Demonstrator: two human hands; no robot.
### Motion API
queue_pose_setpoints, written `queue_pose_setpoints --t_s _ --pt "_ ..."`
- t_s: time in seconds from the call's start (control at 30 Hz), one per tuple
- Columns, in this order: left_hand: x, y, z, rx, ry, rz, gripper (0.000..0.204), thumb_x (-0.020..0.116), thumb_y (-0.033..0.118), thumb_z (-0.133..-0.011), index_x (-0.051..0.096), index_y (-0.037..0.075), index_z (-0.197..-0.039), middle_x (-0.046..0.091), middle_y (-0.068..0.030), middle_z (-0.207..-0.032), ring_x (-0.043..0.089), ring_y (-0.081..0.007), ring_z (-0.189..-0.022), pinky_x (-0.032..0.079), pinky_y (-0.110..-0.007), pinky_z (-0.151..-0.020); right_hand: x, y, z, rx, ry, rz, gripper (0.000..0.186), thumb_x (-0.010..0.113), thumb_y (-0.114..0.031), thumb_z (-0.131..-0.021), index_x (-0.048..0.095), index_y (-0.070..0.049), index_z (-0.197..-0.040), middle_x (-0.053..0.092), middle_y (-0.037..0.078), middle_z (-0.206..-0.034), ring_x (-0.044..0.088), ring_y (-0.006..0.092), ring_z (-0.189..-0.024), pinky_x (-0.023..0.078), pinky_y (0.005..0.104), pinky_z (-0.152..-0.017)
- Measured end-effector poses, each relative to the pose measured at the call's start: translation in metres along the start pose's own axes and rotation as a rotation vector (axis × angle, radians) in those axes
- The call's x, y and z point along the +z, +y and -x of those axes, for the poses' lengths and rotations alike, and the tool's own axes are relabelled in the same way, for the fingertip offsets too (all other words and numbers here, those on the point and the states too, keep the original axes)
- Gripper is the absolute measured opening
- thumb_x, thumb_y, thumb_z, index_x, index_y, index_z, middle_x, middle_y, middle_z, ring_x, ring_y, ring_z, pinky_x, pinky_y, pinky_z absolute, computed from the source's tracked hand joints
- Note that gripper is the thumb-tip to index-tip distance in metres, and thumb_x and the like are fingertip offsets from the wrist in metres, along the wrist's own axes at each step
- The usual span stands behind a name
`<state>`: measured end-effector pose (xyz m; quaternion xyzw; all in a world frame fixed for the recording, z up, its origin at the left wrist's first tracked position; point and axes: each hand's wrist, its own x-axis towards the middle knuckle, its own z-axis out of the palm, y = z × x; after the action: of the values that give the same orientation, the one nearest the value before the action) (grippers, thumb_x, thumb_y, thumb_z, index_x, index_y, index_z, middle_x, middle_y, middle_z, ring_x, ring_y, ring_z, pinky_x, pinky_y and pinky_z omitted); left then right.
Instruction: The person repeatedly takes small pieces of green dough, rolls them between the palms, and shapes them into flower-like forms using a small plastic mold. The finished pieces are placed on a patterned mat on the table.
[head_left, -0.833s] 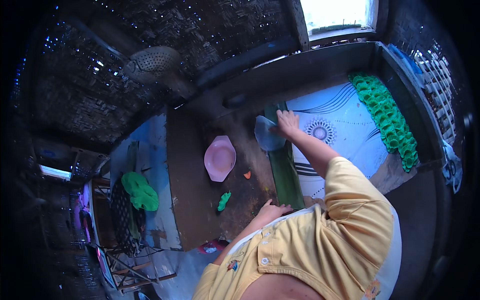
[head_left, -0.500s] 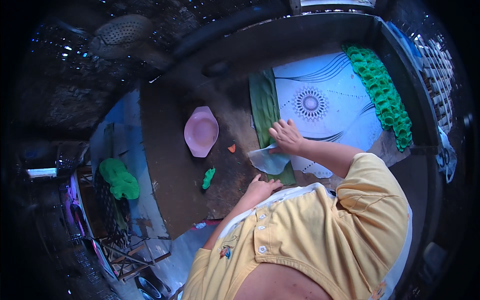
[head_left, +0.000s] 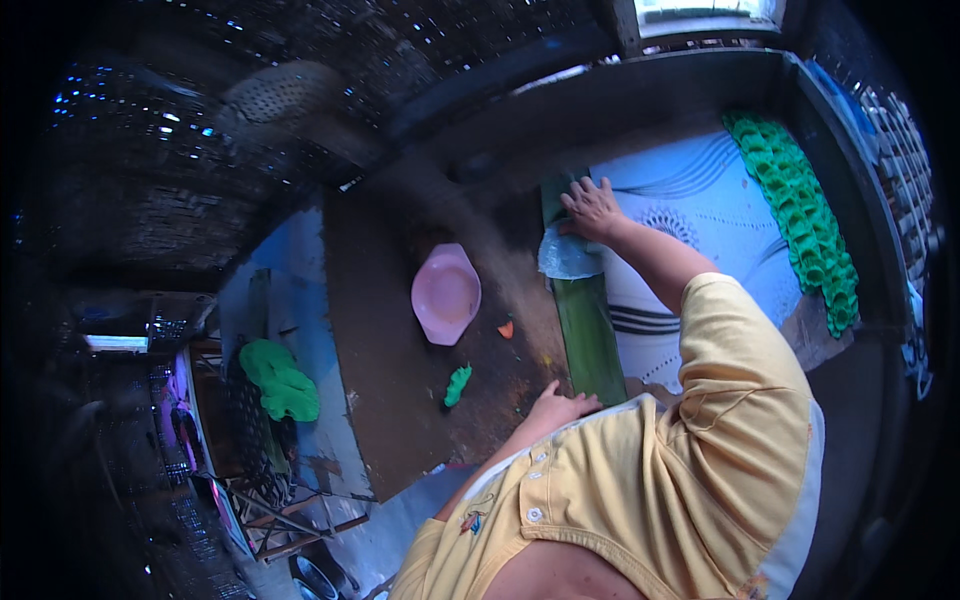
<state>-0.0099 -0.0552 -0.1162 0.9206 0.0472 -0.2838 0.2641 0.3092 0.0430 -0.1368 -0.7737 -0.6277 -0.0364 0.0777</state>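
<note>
A pink dish [head_left: 446, 294] sits at mid-frame, with an orange scrap [head_left: 506, 330] and a green lump [head_left: 458, 385] to its lower right; green cups [head_left: 795, 220] line the upper right. The right forearm crosses a patterned sheet [head_left: 740, 225], hiding part of it. Right of centre, the right hand [head_left: 592, 210] spreads its fingers over the leaf [head_left: 592, 340], at the plastic [head_left: 570, 255]; whether it pinches it, I cannot tell. The left hand [head_left: 558, 412], lower centre, reaches the leaf's near end, its grip unclear.
</note>
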Motion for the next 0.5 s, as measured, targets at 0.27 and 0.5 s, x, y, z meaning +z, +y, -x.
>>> queue_pose_setpoints --t_s 0.27,0.5 --pt "-0.004 -0.003 -0.003 -0.075 -0.061 0.013 0.036 0.031 0.030 -0.092 0.048 0.025 -0.123 0.055 -0.0080 -0.119 0.056 -0.0218 -0.103 0.017 -0.046 -0.107 -0.024 -0.004 -0.040 0.320 -0.140 0.110 0.048 0.065 -0.049 -0.069 0.057 -0.020 -0.107 0.053 0.002 -0.106 0.043 0.0194 -0.106 0.033 0.0430 -0.085" --pt "-0.020 0.019 -0.005 -0.193 0.667 0.883 0.060 0.058 0.034 -0.083 0.030 0.023 -0.135 0.051 -0.0052 -0.122 0.052 -0.0172 -0.101 0.039 -0.037 -0.085 -0.100 -0.043 0.030 0.295 -0.097 -0.733 0.063 0.057 -0.057 -0.077 0.052 -0.001 -0.107 0.053 0.022 -0.107 0.052 0.0352 -0.103 0.042 0.0421 -0.086"
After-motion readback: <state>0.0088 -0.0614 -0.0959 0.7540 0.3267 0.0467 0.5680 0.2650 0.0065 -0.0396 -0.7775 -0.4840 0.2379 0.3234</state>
